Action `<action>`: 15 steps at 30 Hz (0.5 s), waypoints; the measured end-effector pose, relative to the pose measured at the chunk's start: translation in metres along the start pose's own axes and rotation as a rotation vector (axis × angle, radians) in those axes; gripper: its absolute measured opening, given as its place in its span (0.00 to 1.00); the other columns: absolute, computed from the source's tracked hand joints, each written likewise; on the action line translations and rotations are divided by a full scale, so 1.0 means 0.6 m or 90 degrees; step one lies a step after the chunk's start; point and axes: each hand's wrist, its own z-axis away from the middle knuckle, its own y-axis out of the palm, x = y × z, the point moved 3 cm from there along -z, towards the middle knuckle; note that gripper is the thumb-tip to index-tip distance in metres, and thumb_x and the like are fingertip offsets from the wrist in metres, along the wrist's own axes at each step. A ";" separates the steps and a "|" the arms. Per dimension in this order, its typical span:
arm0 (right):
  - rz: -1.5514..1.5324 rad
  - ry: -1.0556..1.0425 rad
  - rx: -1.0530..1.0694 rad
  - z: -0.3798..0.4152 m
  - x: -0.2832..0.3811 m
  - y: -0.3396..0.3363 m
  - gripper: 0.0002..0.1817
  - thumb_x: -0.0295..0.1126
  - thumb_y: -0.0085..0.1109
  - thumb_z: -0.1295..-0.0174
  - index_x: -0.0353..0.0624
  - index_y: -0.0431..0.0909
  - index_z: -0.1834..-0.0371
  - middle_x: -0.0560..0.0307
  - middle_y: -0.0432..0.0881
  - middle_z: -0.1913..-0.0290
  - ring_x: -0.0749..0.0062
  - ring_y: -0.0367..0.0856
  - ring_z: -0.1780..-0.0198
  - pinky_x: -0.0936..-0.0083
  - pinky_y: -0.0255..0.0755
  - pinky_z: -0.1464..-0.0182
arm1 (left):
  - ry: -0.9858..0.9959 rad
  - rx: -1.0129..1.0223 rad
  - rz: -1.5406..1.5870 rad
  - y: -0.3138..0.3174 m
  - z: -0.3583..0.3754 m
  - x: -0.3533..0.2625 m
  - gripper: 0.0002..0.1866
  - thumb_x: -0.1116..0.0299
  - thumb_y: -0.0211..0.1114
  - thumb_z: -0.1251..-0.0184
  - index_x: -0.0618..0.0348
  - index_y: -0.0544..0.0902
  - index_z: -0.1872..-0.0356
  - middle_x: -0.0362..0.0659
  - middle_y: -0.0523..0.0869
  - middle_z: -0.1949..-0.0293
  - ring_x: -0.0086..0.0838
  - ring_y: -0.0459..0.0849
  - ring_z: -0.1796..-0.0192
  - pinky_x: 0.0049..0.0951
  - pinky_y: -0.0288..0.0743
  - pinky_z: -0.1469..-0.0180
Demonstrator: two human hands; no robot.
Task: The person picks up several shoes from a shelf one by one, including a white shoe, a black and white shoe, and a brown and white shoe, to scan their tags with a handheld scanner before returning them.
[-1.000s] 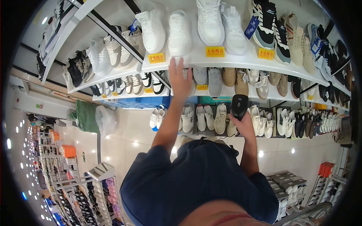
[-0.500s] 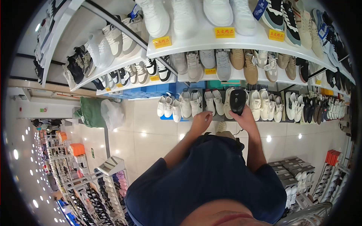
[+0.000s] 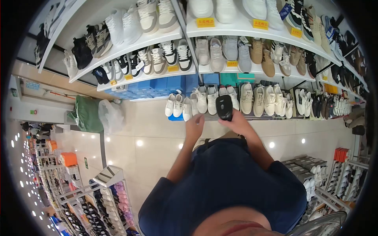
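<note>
The single head view looks forward and steeply down from above the navy T-shirt (image 3: 224, 185) — at arm's length from the white display shelves (image 3: 252, 29), which cross the top of the frame, ahead of the shirt; no second view shares the scene.

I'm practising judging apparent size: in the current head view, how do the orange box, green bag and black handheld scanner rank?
1. Green bag
2. Black handheld scanner
3. Orange box, smallest as it looks here
</note>
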 end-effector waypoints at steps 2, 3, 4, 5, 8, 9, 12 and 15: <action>-0.013 -0.047 0.032 0.001 0.004 0.055 0.22 0.34 0.75 0.42 0.37 0.80 0.49 0.58 0.86 0.58 0.76 0.81 0.57 0.73 0.77 0.51 | -0.041 -0.024 0.033 -0.029 0.046 0.070 0.11 0.70 0.65 0.29 0.67 0.87 0.53 0.52 0.91 0.64 0.33 0.91 0.61 0.30 0.82 0.57; 0.024 -0.041 0.071 -0.001 0.008 0.076 0.23 0.34 0.75 0.42 0.37 0.80 0.46 0.56 0.86 0.56 0.74 0.82 0.56 0.73 0.77 0.49 | -0.082 -0.044 0.061 -0.045 0.068 0.097 0.11 0.69 0.66 0.30 0.65 0.88 0.54 0.54 0.91 0.63 0.36 0.92 0.61 0.32 0.82 0.56; 0.029 -0.040 0.076 -0.002 0.012 0.097 0.23 0.34 0.75 0.42 0.37 0.80 0.46 0.56 0.86 0.56 0.74 0.82 0.56 0.73 0.77 0.49 | -0.084 -0.050 0.065 -0.063 0.087 0.112 0.11 0.69 0.66 0.30 0.65 0.88 0.54 0.54 0.91 0.63 0.36 0.92 0.61 0.32 0.82 0.56; 0.015 -0.025 0.097 -0.003 0.016 0.120 0.22 0.33 0.75 0.42 0.36 0.80 0.48 0.58 0.85 0.58 0.75 0.80 0.57 0.73 0.76 0.50 | -0.103 -0.058 0.050 -0.081 0.104 0.126 0.11 0.68 0.65 0.30 0.65 0.88 0.55 0.54 0.91 0.64 0.36 0.92 0.62 0.32 0.82 0.57; 0.023 -0.037 0.140 -0.017 0.018 0.179 0.22 0.33 0.74 0.42 0.37 0.79 0.47 0.57 0.85 0.57 0.75 0.81 0.56 0.73 0.76 0.49 | -0.129 -0.090 0.041 -0.131 0.136 0.146 0.11 0.68 0.65 0.30 0.65 0.88 0.55 0.53 0.91 0.66 0.35 0.91 0.63 0.31 0.82 0.57; 0.040 -0.060 0.150 -0.022 0.024 0.198 0.24 0.35 0.74 0.42 0.38 0.79 0.44 0.56 0.86 0.56 0.73 0.83 0.54 0.72 0.76 0.48 | -0.133 -0.101 0.045 -0.150 0.142 0.148 0.12 0.68 0.65 0.30 0.65 0.88 0.55 0.53 0.91 0.67 0.34 0.91 0.64 0.31 0.82 0.58; 0.055 -0.076 0.196 -0.034 0.046 0.247 0.23 0.35 0.73 0.41 0.38 0.79 0.44 0.56 0.86 0.55 0.73 0.82 0.53 0.72 0.76 0.47 | -0.148 -0.139 0.026 -0.201 0.149 0.152 0.12 0.67 0.65 0.29 0.66 0.88 0.55 0.52 0.91 0.69 0.32 0.91 0.65 0.30 0.82 0.59; 0.065 -0.104 0.221 -0.045 0.057 0.282 0.23 0.35 0.74 0.41 0.37 0.78 0.45 0.56 0.86 0.54 0.73 0.82 0.53 0.72 0.76 0.46 | -0.158 -0.181 0.037 -0.241 0.147 0.157 0.12 0.67 0.64 0.29 0.67 0.88 0.55 0.51 0.91 0.69 0.31 0.91 0.65 0.29 0.82 0.59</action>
